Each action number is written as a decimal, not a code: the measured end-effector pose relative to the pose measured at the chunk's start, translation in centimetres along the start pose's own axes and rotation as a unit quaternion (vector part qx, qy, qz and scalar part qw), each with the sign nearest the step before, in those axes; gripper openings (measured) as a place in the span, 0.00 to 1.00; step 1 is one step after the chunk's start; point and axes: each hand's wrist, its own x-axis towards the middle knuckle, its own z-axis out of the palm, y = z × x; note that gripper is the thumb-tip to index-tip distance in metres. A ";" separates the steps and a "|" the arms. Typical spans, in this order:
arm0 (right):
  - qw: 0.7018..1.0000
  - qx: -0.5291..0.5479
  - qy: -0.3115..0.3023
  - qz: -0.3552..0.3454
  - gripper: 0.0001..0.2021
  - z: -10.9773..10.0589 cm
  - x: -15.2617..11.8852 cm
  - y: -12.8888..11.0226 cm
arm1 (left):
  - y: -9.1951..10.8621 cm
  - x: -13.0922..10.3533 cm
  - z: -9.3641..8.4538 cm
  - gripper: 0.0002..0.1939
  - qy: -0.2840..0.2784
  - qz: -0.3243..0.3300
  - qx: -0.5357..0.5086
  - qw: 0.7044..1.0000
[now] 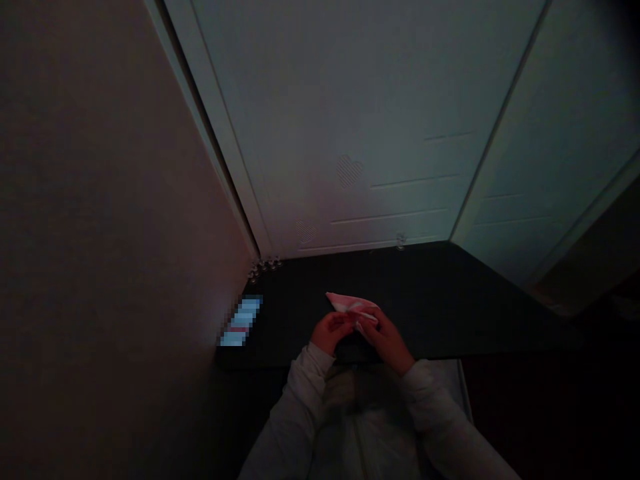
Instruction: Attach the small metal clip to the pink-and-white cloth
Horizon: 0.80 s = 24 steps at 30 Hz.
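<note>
Over the dark table, close to its front edge, I hold a pink-and-white folded piece that tapers to a point at its far left end. In the dim light I cannot tell whether it is paper or cloth. My left hand has its fingers closed on the near left side of the piece. From the right, my right hand pinches it, thumb and fingers meeting near its right end. The fingers of both hands nearly touch and hide its lower part.
At the table's left edge lies a bright, pixelated rectangle. Several small shiny objects cluster in the back left corner, and a similar one stands at the back edge. White panels rise behind; a wall borders the left.
</note>
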 end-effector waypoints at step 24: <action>0.999 -0.029 -0.009 -0.011 0.13 0.1 -0.1 0.1 | -0.1 0.1 -0.1 0.17 0.012 0.004 -0.008 1.000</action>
